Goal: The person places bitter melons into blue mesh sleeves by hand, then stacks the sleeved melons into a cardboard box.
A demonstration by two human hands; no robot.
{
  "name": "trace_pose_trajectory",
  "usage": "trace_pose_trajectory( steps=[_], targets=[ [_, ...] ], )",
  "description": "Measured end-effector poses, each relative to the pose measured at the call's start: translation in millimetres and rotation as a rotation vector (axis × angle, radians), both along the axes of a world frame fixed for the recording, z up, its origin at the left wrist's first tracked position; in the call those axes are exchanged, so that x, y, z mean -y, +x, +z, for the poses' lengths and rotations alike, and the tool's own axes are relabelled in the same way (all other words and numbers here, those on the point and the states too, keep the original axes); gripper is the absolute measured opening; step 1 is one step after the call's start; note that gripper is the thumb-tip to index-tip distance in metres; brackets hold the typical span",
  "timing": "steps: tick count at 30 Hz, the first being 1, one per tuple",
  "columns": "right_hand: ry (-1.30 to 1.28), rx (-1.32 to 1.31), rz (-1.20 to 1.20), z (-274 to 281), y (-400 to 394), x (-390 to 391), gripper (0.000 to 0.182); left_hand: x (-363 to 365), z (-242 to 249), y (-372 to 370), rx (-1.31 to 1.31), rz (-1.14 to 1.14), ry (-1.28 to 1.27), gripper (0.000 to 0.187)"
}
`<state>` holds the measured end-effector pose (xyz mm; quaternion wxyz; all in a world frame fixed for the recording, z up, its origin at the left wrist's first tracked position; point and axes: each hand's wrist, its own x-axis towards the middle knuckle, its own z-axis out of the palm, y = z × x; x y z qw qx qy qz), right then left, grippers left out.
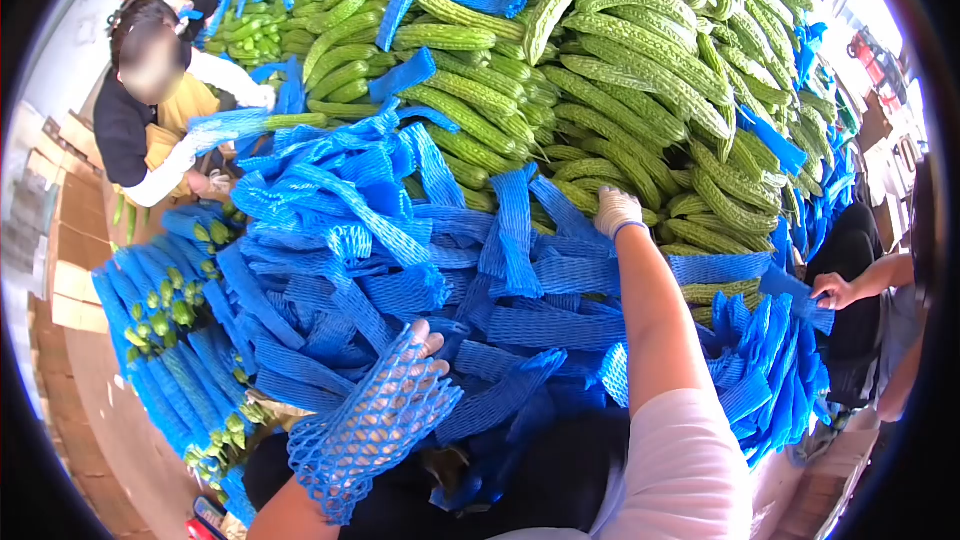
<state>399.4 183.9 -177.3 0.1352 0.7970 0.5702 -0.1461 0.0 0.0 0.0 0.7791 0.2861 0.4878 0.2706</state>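
My left hand (pixel 425 340) is inside a stretched blue foam net sleeve (pixel 370 420), which wraps the hand and wrist. Its fingertips poke out at the far end, apart and with no melon in them. Further out, my right hand (pixel 617 212), in a pale glove, reaches to the near edge of a heap of green bitter melons (pixel 640 70). Its fingers curl over the end of a bitter melon (pixel 590 196), partly hidden by the hand. Between my hands lies a thick pile of flat blue net sleeves (pixel 540 325).
At left, several sleeved bitter melons (pixel 165 380) are stacked in rows. A co-worker (pixel 150 100) there holds a melon partly in a blue net (pixel 240 127). At right, another person's hand (pixel 832 290) touches a blue sleeve. Cardboard boxes (pixel 80 230) line the left side.
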Motion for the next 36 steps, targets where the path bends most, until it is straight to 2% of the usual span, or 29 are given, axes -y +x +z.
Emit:
trace_pose_trajectory(
  steps=[2,3,5,6,9,12,13,15,17,19,21,24,25,27,28,29,31,34,35,36],
  targets=[
    [0.025,0.075,0.067,13,-3,-4,0.053,-3,17,12,-0.003,0.150,-0.177,0.060],
    [-0.053,0.041,0.068,9,-18,35,0.053,24,42,7,-0.040,0.150,-0.253,0.060],
    [-0.148,0.057,0.067,16,-20,25,0.049,25,49,12,-0.145,0.163,-0.144,0.058],
    [-0.148,0.057,0.072,16,-20,22,0.049,15,45,10,-0.178,0.187,-0.321,0.061],
    [-0.117,-0.043,0.027,13,-9,9,0.054,4,30,5,-0.147,0.182,-0.288,0.061],
    [-0.051,-0.170,0.113,11,15,3,0.067,-4,19,0,-0.111,0.154,-0.239,0.062],
    [0.047,-0.205,0.151,27,17,9,0.064,-5,16,-3,-0.099,0.149,-0.222,0.062],
    [0.120,-0.490,0.056,36,39,12,0.061,-2,14,-8,-0.070,0.138,-0.200,0.062],
    [0.321,-0.649,0.024,60,53,26,0.059,2,15,-11,-0.031,0.123,-0.163,0.063],
    [0.348,-0.700,0.092,116,43,53,0.066,8,19,-13,0.016,0.107,-0.117,0.063],
    [0.344,-0.877,0.174,159,32,83,0.072,15,27,-9,0.058,0.108,-0.081,0.063],
    [0.152,-1.404,0.147,223,-18,133,0.071,17,64,6,-0.008,0.052,0.066,0.064],
    [0.073,-1.493,0.242,231,-27,143,0.069,17,75,11,-0.096,0.022,0.105,0.066],
    [-0.143,-1.556,0.218,258,-57,164,0.065,15,73,5,0.013,0.042,-0.074,0.069],
    [-0.178,-1.516,0.341,268,-70,168,0.062,7,115,19,-0.169,-0.140,-0.265,0.068],
    [-0.207,-1.469,0.462,277,-81,171,0.058,20,49,-4,0.188,-0.092,-0.023,0.064],
    [-0.225,-1.436,0.487,291,-98,177,0.053,35,63,-15,0.173,-0.389,0.456,0.063],
    [-0.296,-1.362,0.567,318,-116,178,0.053,51,79,-25,0.082,-0.418,0.670,0.069],
    [-0.334,-1.355,0.582,321,-118,178,0.054,52,78,-26,0.080,-0.432,0.695,0.069],
    [-0.374,-1.351,0.599,323,-121,176,0.056,51,77,-26,0.122,-0.445,0.600,0.072]
  ],
)
